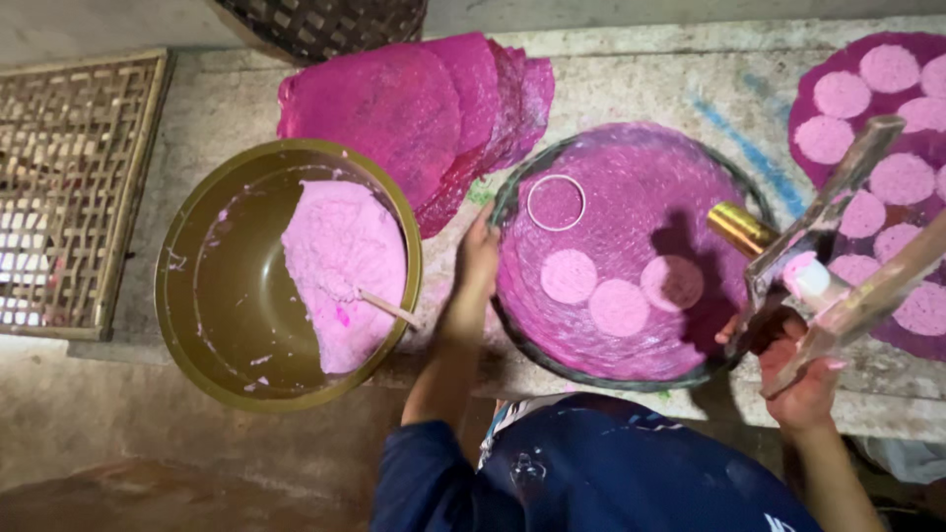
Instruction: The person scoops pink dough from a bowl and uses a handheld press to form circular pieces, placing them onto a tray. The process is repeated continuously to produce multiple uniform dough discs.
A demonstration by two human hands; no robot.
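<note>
Round tray [512,197], magenta cloth: three pale pink discs [618,306] laid, ring mould [556,202] empty.
Your left hand [478,258] grips the tray's left rim; right hand [803,379] clenches a scoop handle [847,296]; paste remains in the bowl [197,296].

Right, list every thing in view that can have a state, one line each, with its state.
Left hand: gripping the round tray's rim.
Right hand: closed on a metal tool.
Metal tool: lifted, tilted over the tray's right side.
Round tray: lined with magenta cloth, three pink discs on it.
Ring mould: lying flat on the tray, empty.
Olive basin: partly filled with pink batter, spoon resting in it.
Magenta sheets: stacked, overlapping.
</note>
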